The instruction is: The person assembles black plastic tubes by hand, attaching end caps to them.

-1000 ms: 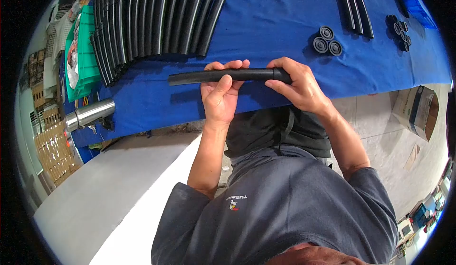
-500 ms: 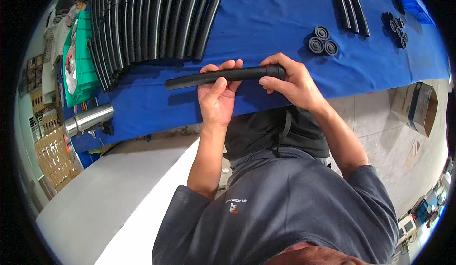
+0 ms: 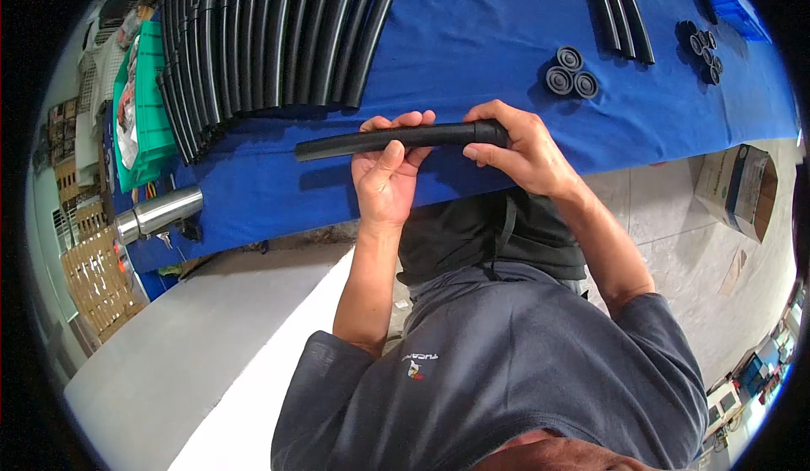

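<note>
Still, the black tube [image 3: 439, 135] is held between the fingers [image 3: 391, 156] near its middle by the left hand [image 3: 384, 186], and at its collared end [image 3: 487, 132] by the right hand [image 3: 536, 157]. Little has been shifted since a second ago; the same handling is seemingly being continued.

Left hand [image 3: 384, 182] upturned — right hand [image 3: 527, 150] curled

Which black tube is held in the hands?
The tube held with the left hand near its middle and the right hand at one end; the other tubes lie on the blue cloth.
</note>
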